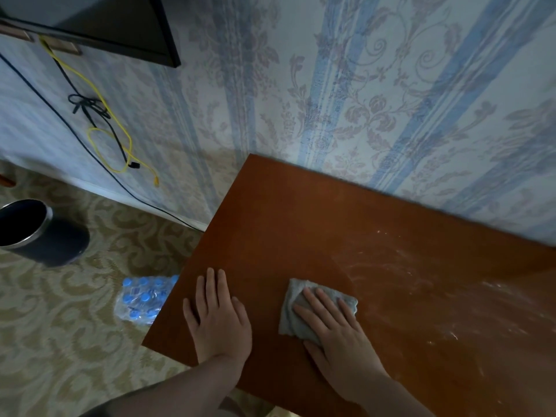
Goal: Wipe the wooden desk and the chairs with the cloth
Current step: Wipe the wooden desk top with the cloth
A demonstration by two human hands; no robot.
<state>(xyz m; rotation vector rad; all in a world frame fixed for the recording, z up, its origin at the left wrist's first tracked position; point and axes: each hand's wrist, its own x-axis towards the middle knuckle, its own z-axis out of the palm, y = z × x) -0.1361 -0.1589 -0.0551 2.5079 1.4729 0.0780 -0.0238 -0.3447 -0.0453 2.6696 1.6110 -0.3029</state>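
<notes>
Right hand (337, 329) presses flat, fingers straight, on the cloth (304, 308) near the desk's (301, 221) front-left corner — left hand (218, 317) flat just beside. On the carpet, a dark bin (39, 233) — inside unseen.

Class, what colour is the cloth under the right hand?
Pale grey. The cloth shows in the head view, flat on the desk.

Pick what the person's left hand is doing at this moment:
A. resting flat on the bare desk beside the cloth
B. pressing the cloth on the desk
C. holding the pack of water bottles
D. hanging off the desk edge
A. The left hand lies flat with straight fingers on the bare wooden desk, apart from the grey cloth, which the right hand presses down.
</notes>
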